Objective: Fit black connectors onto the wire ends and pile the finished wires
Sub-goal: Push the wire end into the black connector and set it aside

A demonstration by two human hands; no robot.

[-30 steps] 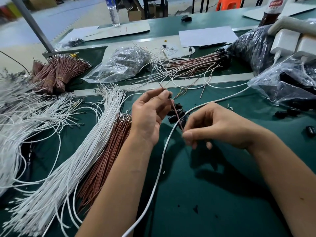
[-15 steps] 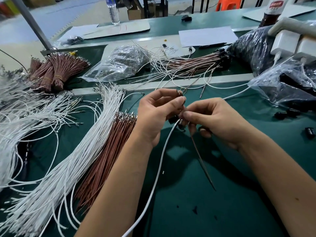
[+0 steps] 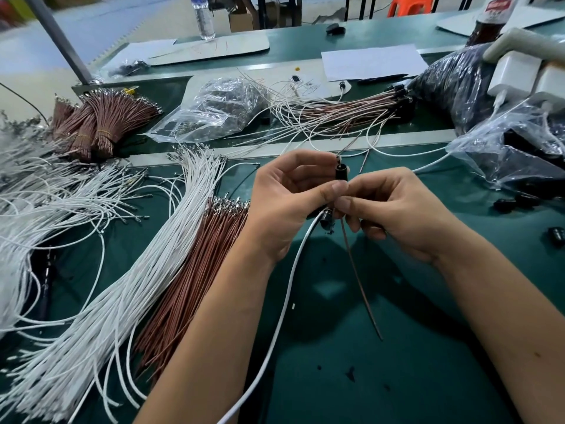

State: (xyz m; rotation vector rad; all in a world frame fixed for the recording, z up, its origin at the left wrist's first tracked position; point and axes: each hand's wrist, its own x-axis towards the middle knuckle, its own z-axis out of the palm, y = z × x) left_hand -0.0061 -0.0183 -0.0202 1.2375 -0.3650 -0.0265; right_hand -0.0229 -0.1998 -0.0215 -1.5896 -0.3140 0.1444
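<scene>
Working over a dark green bench mat (image 3: 382,347). Left hand (image 3: 287,206) pinches a black connector (image 3: 341,172) upright between thumb and fingers; right hand (image 3: 394,209) pinches a brown wire (image 3: 360,280) just under it, the wire's free end hanging down toward the mat. Loose white wires (image 3: 101,301) and brown wires (image 3: 195,280) lie fanned at left. Finished wires (image 3: 351,108) are piled at the back, beside a clear bag (image 3: 214,108). Thick white cable (image 3: 275,325) crosses the mat. Beyond: water bottle (image 3: 204,18), paper sheet (image 3: 373,61), orange stool (image 3: 411,4), grey floor.
</scene>
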